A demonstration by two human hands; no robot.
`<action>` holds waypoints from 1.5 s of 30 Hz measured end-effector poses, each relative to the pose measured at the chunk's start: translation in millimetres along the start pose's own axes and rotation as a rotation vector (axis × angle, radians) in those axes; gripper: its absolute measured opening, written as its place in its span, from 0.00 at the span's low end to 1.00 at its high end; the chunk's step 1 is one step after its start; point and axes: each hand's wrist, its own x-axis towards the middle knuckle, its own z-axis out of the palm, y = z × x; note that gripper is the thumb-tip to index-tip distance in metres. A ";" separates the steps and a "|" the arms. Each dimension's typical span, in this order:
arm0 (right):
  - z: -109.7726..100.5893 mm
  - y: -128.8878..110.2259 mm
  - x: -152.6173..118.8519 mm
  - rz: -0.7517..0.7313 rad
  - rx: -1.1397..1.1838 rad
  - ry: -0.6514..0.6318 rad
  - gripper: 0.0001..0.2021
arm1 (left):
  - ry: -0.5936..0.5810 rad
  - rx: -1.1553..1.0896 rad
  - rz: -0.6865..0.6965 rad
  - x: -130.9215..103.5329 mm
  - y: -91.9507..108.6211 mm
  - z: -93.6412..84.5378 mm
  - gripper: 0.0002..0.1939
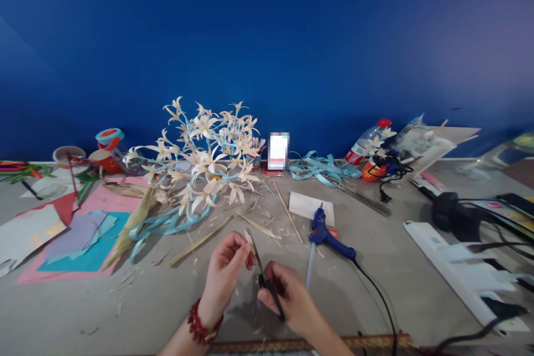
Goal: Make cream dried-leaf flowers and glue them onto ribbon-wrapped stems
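My right hand (287, 295) is closed around the black handles of a pair of scissors (270, 290), whose blades point up and to the left. Close to those blades, my left hand (229, 261) pinches a small pale piece (247, 236) that looks like corn husk; its exact shape is hard to make out. Beyond both hands stands a bunch of cream handmade flowers (206, 122) on blue-wrapped stems. Dry husk strips (204, 240) and small cut scraps lie on the table around the hands.
A blue glue gun (327, 233) rests on the right, its cord running toward the front edge. Light blue ribbon (317, 167), a red-capped bottle (367, 142) and a white power strip (450, 272) are farther right. Coloured paper (92, 250) and a dried husk (133, 228) lie left.
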 end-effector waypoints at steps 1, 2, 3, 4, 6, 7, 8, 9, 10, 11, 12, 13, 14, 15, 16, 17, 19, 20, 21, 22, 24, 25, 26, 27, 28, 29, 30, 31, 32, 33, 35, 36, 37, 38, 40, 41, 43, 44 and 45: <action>0.0 0.3 -0.1 -0.003 -0.005 0.001 0.29 | -0.002 -0.002 0.000 -0.2 -0.1 -0.3 0.11; 0.0 0.6 -0.2 -0.007 -0.009 0.002 0.29 | -0.004 -0.004 0.000 -0.4 -0.2 -0.6 0.11; 0.0 1.0 -0.2 -0.009 -0.010 0.001 0.29 | -0.004 -0.004 -0.001 -0.6 -0.3 -0.9 0.11; 0.0 1.1 -0.2 -0.012 -0.009 0.001 0.29 | -0.004 -0.004 -0.002 -0.7 -0.3 -1.1 0.10; 0.0 0.9 -0.3 -0.021 -0.007 0.002 0.30 | -0.003 -0.002 0.000 -0.8 0.0 -1.2 0.10; 0.1 0.5 -0.3 -0.027 -0.006 0.003 0.30 | -0.003 0.002 0.001 -0.8 0.4 -1.1 0.11; 0.1 0.1 -0.4 -0.031 -0.001 0.001 0.30 | -0.004 0.007 0.003 -0.8 0.9 -0.9 0.11; 0.3 -0.2 -0.6 -0.034 0.005 -0.002 0.30 | -0.003 0.011 0.004 -1.0 1.5 -0.8 0.11; 0.4 -0.3 -0.9 -0.037 0.011 -0.004 0.30 | -0.004 0.014 0.006 -1.2 2.2 -0.7 0.10; 0.6 -0.1 -1.3 -0.040 0.015 -0.006 0.30 | -0.005 0.017 0.005 -1.6 2.8 -0.7 0.10; 0.7 0.6 -1.8 -0.044 0.015 -0.007 0.30 | -0.007 0.019 0.004 -2.0 3.3 -0.8 0.10; 0.9 1.6 -2.5 -0.048 0.011 -0.006 0.30 | -0.010 0.020 0.003 -2.4 3.7 -1.1 0.10; 1.1 2.8 -3.2 -0.050 0.005 -0.004 0.30 | -0.014 0.021 0.001 -2.9 3.9 -1.5 0.10; 1.2 4.1 -3.9 -0.050 0.003 -0.003 0.30 | -0.019 0.022 -0.001 -3.2 4.0 -1.9 0.10; 1.3 5.4 -4.6 -0.048 0.006 -0.004 0.30 | -0.025 0.020 -0.001 -3.5 4.0 -2.4 0.10; 1.3 6.5 -5.1 -0.045 0.011 -0.009 0.29 | -0.032 0.017 -0.001 -3.6 3.8 -2.9 0.10; 1.0 7.6 -5.7 -0.041 0.015 -0.014 0.29 | -0.043 0.008 -0.004 -3.4 3.4 -3.4 0.10; 0.7 7.8 -5.6 -0.041 0.010 -0.013 0.29 | -0.044 0.004 -0.006 -3.1 3.3 -3.5 0.09; 0.4 7.7 -5.3 -0.042 0.001 -0.007 0.28 | -0.044 0.001 -0.008 -2.7 3.1 -3.6 0.09; 0.0 7.6 -4.9 -0.043 -0.008 -0.001 0.28 | -0.044 -0.003 -0.010 -2.3 3.1 -3.6 0.09; -0.6 7.4 -3.8 -0.041 -0.019 0.009 0.28 | -0.049 -0.013 -0.012 -1.3 3.0 -3.9 0.09; -0.8 7.3 -3.3 -0.038 -0.016 0.010 0.28 | -0.054 -0.018 -0.013 -0.9 2.9 -4.2 0.09; -1.0 7.3 -3.0 -0.032 -0.008 0.008 0.28 | -0.060 -0.022 -0.017 -0.6 2.9 -4.8 0.09; -1.2 7.3 -2.8 -0.025 0.002 0.003 0.28 | -0.066 -0.024 -0.022 -0.4 2.8 -5.5 0.09; -1.4 7.2 -2.8 -0.016 0.017 0.000 0.28 | -0.071 -0.023 -0.029 -0.3 2.7 -6.2 0.08; -1.8 7.0 -3.0 -0.008 0.032 -0.005 0.28 | -0.074 -0.018 -0.035 -0.4 2.6 -7.1 0.08; -2.2 6.8 -3.4 -0.002 0.049 -0.012 0.28 | -0.078 -0.011 -0.040 -0.5 2.6 -7.9 0.08; -2.8 6.4 -4.0 0.001 0.063 -0.016 0.28 | -0.081 -0.004 -0.042 -0.8 2.7 -8.7 0.08; -3.6 6.0 -4.7 -0.001 0.073 -0.020 0.29 | -0.087 0.003 -0.043 -1.2 3.0 -9.3 0.08; -4.5 5.6 -5.5 -0.006 0.082 -0.024 0.29 | -0.091 0.008 -0.042 -1.6 3.4 -9.8 0.08; -6.4 4.4 -7.0 -0.014 0.098 -0.039 0.31 | -0.104 0.021 -0.041 -2.4 4.7 -10.2 0.08; -7.4 3.7 -7.6 -0.014 0.111 -0.047 0.31 | -0.112 0.030 -0.044 -2.7 5.6 -10.2 0.08; -8.3 2.7 -8.1 -0.011 0.126 -0.055 0.31 | -0.121 0.040 -0.050 -2.9 6.5 -10.1 0.08; -9.2 1.5 -8.5 -0.005 0.144 -0.064 0.31 | -0.131 0.049 -0.056 -2.9 7.4 -10.0 0.08; -10.7 -1.4 -8.8 0.025 0.197 -0.095 0.31 | -0.157 0.055 -0.069 -2.8 8.7 -9.9 0.08; -11.4 -3.0 -8.9 0.046 0.232 -0.114 0.31 | -0.168 0.051 -0.073 -2.8 9.0 -10.0 0.08; -12.5 -5.8 -9.1 0.089 0.299 -0.152 0.32 | -0.183 0.038 -0.080 -2.9 8.8 -10.6 0.07; -12.9 -6.6 -9.3 0.102 0.328 -0.165 0.32 | -0.188 0.030 -0.084 -3.1 8.4 -11.0 0.07; -13.2 -7.1 -9.5 0.108 0.349 -0.173 0.32 | -0.192 0.021 -0.090 -3.3 7.7 -11.5 0.07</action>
